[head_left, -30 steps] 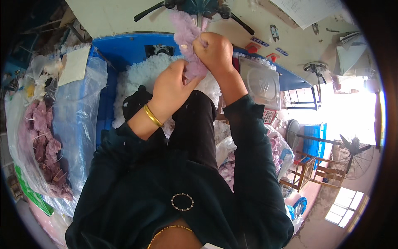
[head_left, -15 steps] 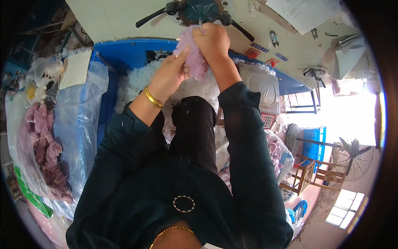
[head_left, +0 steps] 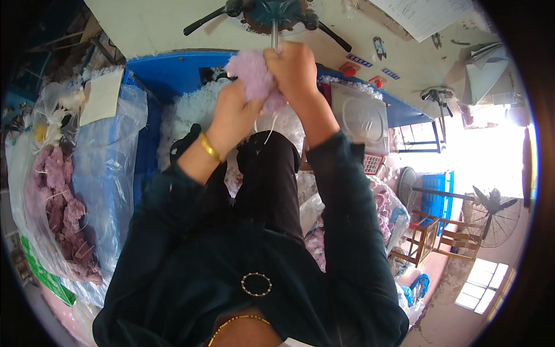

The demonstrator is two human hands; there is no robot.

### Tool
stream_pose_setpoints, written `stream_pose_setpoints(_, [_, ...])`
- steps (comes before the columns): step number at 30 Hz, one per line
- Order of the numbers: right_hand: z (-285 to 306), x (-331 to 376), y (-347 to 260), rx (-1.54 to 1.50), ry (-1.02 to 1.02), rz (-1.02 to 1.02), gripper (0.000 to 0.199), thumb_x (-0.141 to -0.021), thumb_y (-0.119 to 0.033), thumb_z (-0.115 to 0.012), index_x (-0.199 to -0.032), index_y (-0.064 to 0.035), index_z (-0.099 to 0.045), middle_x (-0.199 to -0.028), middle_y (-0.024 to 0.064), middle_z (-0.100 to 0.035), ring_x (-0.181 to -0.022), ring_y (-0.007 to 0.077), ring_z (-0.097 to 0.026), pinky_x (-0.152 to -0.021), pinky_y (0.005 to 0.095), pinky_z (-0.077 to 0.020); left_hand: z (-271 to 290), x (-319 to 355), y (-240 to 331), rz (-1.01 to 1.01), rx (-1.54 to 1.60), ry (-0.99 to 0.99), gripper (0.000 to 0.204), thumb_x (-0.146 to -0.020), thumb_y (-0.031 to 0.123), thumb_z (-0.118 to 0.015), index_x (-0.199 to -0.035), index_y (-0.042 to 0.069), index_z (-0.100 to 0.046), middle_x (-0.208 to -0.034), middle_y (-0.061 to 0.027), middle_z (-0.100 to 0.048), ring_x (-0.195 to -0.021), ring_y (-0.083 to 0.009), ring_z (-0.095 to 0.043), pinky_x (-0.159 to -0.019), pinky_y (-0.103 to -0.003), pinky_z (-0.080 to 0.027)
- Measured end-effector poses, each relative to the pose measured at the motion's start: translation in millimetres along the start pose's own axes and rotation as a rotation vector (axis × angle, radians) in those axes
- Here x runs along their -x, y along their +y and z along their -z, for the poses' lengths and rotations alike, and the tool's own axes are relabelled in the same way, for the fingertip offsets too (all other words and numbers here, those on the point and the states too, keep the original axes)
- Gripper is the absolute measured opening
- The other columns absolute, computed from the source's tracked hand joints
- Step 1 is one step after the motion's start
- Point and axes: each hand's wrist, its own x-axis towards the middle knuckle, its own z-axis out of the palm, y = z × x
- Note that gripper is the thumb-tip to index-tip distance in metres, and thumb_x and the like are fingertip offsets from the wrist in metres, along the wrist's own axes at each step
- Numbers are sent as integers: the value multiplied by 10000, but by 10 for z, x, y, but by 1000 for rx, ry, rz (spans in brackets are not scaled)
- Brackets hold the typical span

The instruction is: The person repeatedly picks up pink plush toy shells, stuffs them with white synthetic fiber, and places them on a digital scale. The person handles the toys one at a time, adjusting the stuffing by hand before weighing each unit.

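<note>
Lilac pompom (head_left: 254, 78) half-hidden by hands (head_left: 263, 95).

Both hands are working close together at the far middle, leaving almost no gap between the left hand (head_left: 231, 118) and the right hand (head_left: 295, 69). The lilac fluffy piece (head_left: 254, 78) is filling the space between them. Just beyond, the metal rod (head_left: 273, 34) of the green machine (head_left: 272, 11) is blocking the way further. Near the hands, white stuffing (head_left: 191, 110) in the blue bin (head_left: 167, 66) is crowding the left. The clear bag (head_left: 110, 173) is closing the left side, the scale (head_left: 358, 118) the right.
</note>
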Motion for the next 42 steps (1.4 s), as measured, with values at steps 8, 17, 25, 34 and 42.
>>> stream_pose_setpoints(8, [-186,-106,230,-84,169,141,298,-705,-283,-616,-615,-2,-586,-625,208,-571,-601,399,-565,-564,450,-456,-112,-114,78,78,379,90,255,-838,190,-684,-798,-34,-571,-746,-68,-646,-607,-136,-578,-534,-329,-448])
stream_pose_setpoints(17, [-71,400,447,-377,110,393,240,-688,-52,-651,-568,-7,-448,-550,135,-410,-474,234,-366,-455,318,-345,52,269,-81,44,709,-13,288,-818,19,-643,-1091,-9,-556,-1025,-60,-615,-952,-161,-616,-861,-282,-482])
stream_pose_setpoints(25, [-144,131,551,-501,95,468,249,-663,-48,-616,-545,-26,-398,-529,88,-349,-474,184,-337,-445,318,-295,-143,-55,-41,103,500,-163,285,-791,-53,-643,-1059,2,-563,-1011,-57,-613,-950,-120,-597,-832,-255,-491])
stream_pose_setpoints(34, [-182,-129,574,-366,177,557,206,-649,-21,-605,-559,-26,-420,-534,117,-381,-456,231,-366,-432,328,-305,-125,-355,-345,-189,-44,-62,107,-668,-92,-545,-720,1,-533,-961,-165,-582,-928,-348,-549,-783,-342,-458])
stream_pose_setpoints(42, [10,436,324,-387,74,504,240,-668,-65,-626,-524,-31,-437,-542,161,-414,-461,298,-400,-434,370,-326,15,233,-84,-57,317,-174,391,-774,38,-672,-1150,-7,-575,-1044,-90,-643,-993,-181,-604,-883,-322,-475])
